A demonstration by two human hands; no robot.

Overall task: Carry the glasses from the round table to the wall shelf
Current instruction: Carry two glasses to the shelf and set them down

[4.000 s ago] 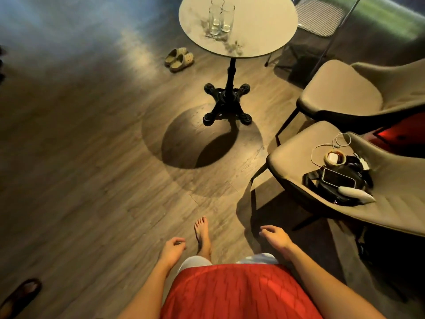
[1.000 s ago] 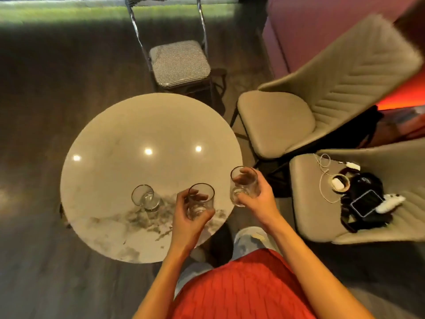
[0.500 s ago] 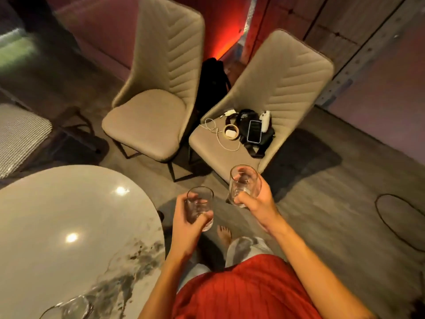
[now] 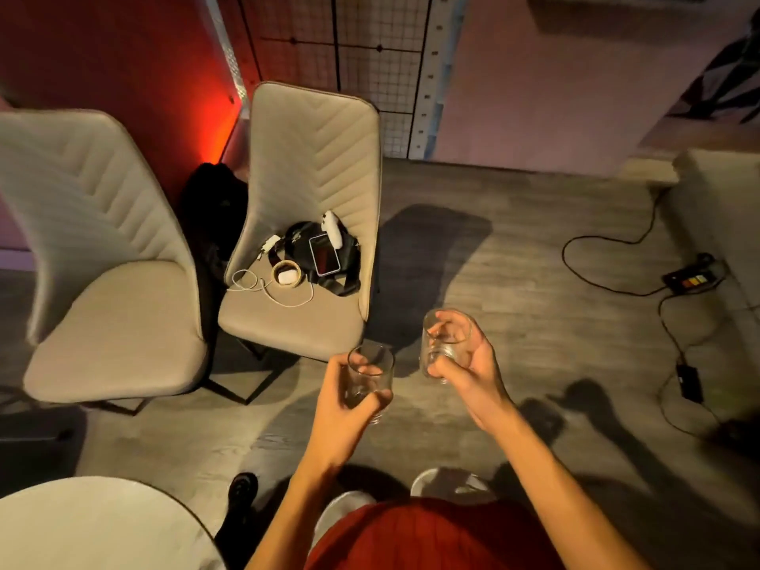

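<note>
Above the floor, clear of the round table point(image 4: 82, 524), one glass point(image 4: 369, 376) is gripped in the left hand point(image 4: 343, 409) and another glass point(image 4: 444, 347) in the right hand point(image 4: 477, 364); delivery to the shelf remains undone.

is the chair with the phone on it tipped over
No, the chair stands upright on the floor, with the phone lying on its seat.

Lounge or café-like room: padded chairs point(image 4: 123, 306), round table point(image 4: 94, 524), wood-look floor point(image 4: 534, 322), red accent light.
</note>
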